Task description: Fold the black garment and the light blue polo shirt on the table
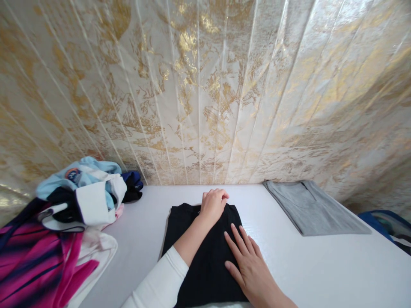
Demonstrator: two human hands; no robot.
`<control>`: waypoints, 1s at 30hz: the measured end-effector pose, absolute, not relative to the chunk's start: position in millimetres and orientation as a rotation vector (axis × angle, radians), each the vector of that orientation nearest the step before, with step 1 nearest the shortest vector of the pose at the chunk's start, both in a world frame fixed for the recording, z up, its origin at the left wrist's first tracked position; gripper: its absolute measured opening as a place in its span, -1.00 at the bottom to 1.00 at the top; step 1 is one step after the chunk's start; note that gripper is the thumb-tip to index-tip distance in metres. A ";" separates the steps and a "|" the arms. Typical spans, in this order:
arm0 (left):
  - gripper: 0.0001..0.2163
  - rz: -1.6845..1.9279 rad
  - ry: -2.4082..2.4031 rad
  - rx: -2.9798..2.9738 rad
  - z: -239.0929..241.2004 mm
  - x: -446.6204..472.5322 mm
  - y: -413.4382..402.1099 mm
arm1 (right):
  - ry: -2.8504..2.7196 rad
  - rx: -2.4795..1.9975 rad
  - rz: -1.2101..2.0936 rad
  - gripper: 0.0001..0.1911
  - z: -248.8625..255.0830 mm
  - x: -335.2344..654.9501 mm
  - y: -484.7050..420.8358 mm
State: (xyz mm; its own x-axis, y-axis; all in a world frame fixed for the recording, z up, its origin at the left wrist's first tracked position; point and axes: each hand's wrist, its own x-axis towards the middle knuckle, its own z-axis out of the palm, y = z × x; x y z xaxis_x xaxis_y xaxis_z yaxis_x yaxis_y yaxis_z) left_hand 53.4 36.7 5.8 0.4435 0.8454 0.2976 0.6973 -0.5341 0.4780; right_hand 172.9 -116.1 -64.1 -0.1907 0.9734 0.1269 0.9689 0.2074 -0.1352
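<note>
"What's at the left?"
"A heap of clothes (91, 205) on the counter (144, 256): pale blue and white on top, striped pink nearer."
"And at the right?"
"A grey garment (321, 216), folded flat, at the far edge. Beyond the right edge there's something blue (369, 215), partly cut off."
"What's behind?"
"A curtain (192, 107), white with gold patterns and long seams, along the far side."

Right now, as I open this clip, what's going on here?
A person is handling a black shirt laid flat on a white table. The left hand, fingers curled, is at its neck end; the right hand is spread over its right side. A gray shirt lies flat to the right, and a clothes pile sits on the left.
</note>
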 end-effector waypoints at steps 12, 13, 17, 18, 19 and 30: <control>-0.97 0.638 1.335 2.518 -20.1 74.4 37.2 | -2.291 -1.863 0.184 -0.36 -54.6 174.4 -115.5; -0.97 0.634 1.333 2.523 -20.9 74.8 38.1 | -2.292 -1.858 0.182 -0.38 -53.6 175.6 -115.3; -0.96 0.645 1.324 2.538 -20.2 73.1 38.2 | -2.278 -1.826 0.097 -0.44 -45.4 177.0 -115.4; -0.97 0.655 1.317 2.544 -18.1 70.3 37.7 | -2.274 -1.814 0.067 -0.44 -42.9 175.9 -115.6; -0.96 0.666 1.308 2.551 -15.4 65.9 36.9 | -2.272 -1.804 0.044 -0.44 -41.0 174.3 -115.9; -0.93 0.530 1.262 2.638 -7.2 -43.5 8.9 | -2.320 -1.822 0.119 -0.36 -56.7 164.9 -116.7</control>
